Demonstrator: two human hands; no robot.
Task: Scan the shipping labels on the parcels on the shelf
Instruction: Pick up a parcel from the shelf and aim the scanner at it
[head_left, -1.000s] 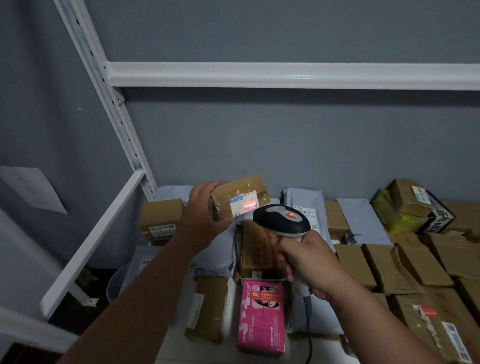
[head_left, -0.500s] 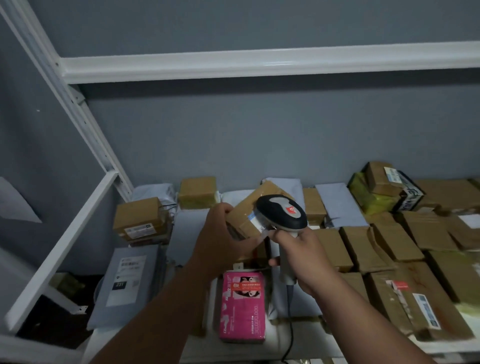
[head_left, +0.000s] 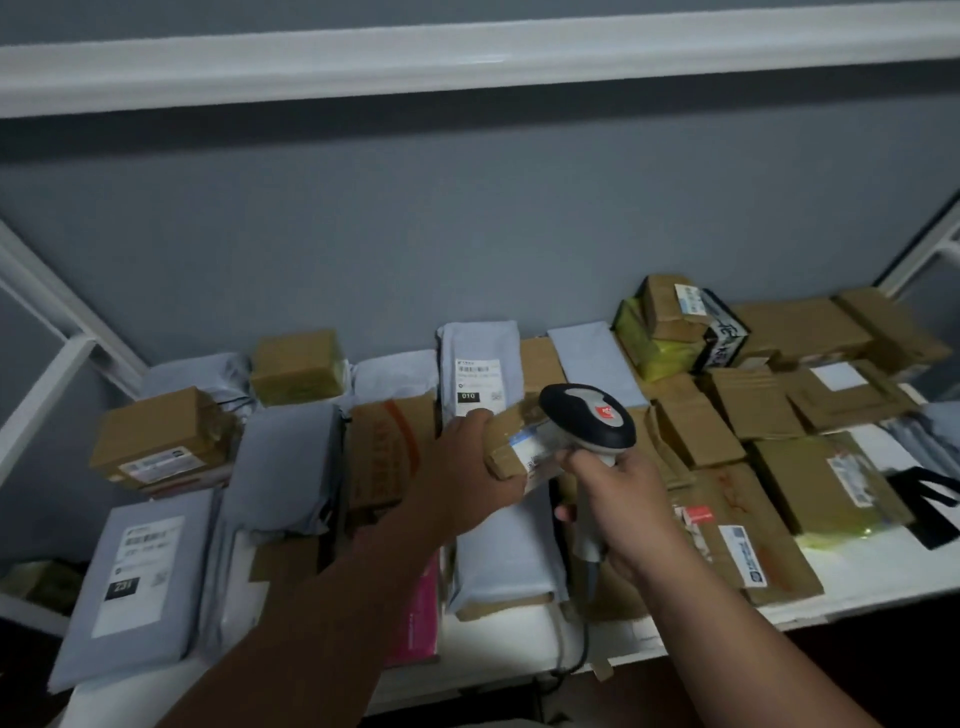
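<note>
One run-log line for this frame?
left hand: grips small cardboard parcel | right hand: holds barcode scanner beside its label | shelf: parcels

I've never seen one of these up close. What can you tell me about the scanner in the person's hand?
The handheld scanner has a rounded dark head with a pale grey top panel bearing a small red mark, and a pale handle with a cable trailing down. The right hand grips its handle. Its head hangs right over the labelled cardboard parcel gripped by the left hand.

The scanner (head_left: 587, 421) hides part of the held box's label (head_left: 530, 453), whose print blurs.
</note>
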